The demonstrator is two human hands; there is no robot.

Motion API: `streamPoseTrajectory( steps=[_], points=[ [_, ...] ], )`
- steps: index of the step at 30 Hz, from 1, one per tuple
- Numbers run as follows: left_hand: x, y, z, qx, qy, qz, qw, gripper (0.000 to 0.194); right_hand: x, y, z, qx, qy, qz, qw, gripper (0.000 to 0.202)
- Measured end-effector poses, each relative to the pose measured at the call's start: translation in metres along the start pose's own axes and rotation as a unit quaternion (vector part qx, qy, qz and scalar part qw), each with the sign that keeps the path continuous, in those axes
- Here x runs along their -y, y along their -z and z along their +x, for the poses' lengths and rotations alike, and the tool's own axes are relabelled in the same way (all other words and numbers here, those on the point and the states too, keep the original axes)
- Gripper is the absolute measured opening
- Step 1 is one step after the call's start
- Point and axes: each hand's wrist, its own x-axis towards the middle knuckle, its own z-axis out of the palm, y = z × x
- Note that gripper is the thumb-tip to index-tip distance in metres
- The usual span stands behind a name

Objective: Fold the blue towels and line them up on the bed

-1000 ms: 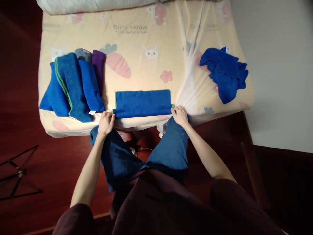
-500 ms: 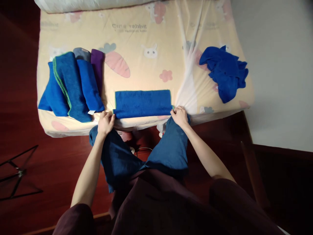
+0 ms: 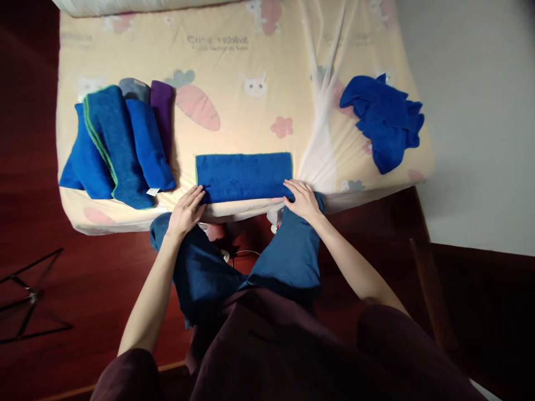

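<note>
Blue terry cloth, folded into a long flat strip with a thin green border, is the folded towel (image 3: 243, 177), and it lies at the near edge of the mattress (image 3: 251, 120), about in the middle of that edge. Only one view exists, the head camera looking down. The left hand (image 3: 186, 210) is at the near left corner of the strip; its fingers are stretched flat and loose, with the tips touching the towel edge and not gripping it. The right hand (image 3: 303, 199) rests at the near right corner, fingers spread and pressing lightly on the cloth, also not closed around anything. Toward the left edge of the mattress sits a stack of folded towels (image 3: 119, 145), mostly blue, with one grey and one purple piece at its far side. Near the right edge, well apart from the strip, lies a crumpled blue towel (image 3: 382, 131). The sheet is pale yellow with carrot and rabbit prints. Below the hands the knees in blue trousers (image 3: 292, 259) touch the mattress side.
</note>
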Motion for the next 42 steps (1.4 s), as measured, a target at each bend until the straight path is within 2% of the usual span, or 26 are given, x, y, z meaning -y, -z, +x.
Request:
streamPoseTrajectory(
  steps=[6, 13, 21, 27, 31, 36, 39, 42],
  points=[
    [0.007, -0.008, 0.005, 0.031, 0.015, 0.030, 0.999, 0.063, 0.003, -0.008, 0.004, 0.051, -0.038, -0.040, 0.997, 0.058],
    [0.012, -0.015, 0.021, 0.028, 0.044, 0.030, 0.998, 0.065, 0.004, -0.009, 0.011, 0.039, -0.053, -0.037, 0.997, 0.056],
    [0.013, 0.004, -0.018, 0.066, 0.043, -0.019, 0.997, 0.064, 0.007, 0.001, -0.011, 0.049, -0.056, 0.031, 0.997, 0.040],
    [0.014, 0.006, -0.013, 0.037, 0.068, -0.022, 0.997, 0.058, 0.003, -0.001, -0.006, 0.045, -0.066, 0.041, 0.996, 0.050],
    [0.017, 0.008, -0.012, 0.011, 0.099, -0.032, 0.994, 0.046, -0.002, -0.001, -0.003, 0.033, -0.093, 0.057, 0.993, 0.042],
    [0.021, 0.009, -0.010, -0.023, 0.151, -0.043, 0.987, 0.028, -0.008, -0.005, 0.001, 0.001, -0.169, 0.076, 0.983, 0.030],
    [0.022, 0.008, -0.008, -0.039, 0.204, -0.047, 0.977, 0.034, -0.012, -0.009, 0.003, -0.010, -0.196, 0.083, 0.977, 0.035],
    [0.022, 0.007, -0.007, -0.042, 0.226, -0.058, 0.972, 0.042, -0.013, -0.012, 0.004, -0.018, -0.196, 0.086, 0.977, 0.040]
  ],
)
